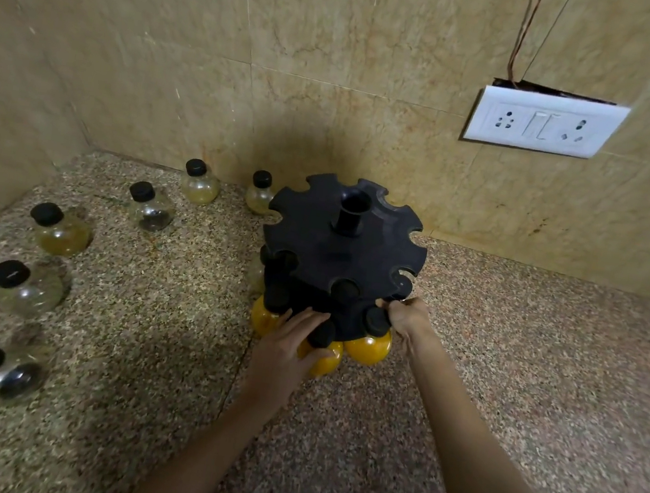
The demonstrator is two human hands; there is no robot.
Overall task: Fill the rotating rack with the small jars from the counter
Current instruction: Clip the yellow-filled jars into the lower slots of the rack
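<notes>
Standing on the speckled counter [505, 376] near the tiled wall [341, 60], the black rotating rack [340, 244] has the person's hands at its near side. At its 6 o'clock the left hand [288, 349] curls fingers and thumb round a yellow jar [326, 361] at the lower tier's edge. The right hand [405, 318] pinches the rim at 4 o'clock. Loose jars [60, 230] stand apart from 8 to 11 o'clock.

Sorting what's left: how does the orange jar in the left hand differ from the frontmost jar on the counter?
The orange jar is filled orange-yellow; the front counter jar is mostly clear with something dark inside. The orange jar is at the rack, in the left hand; the front counter jar stands loose, untouched. Both have black caps.
</notes>
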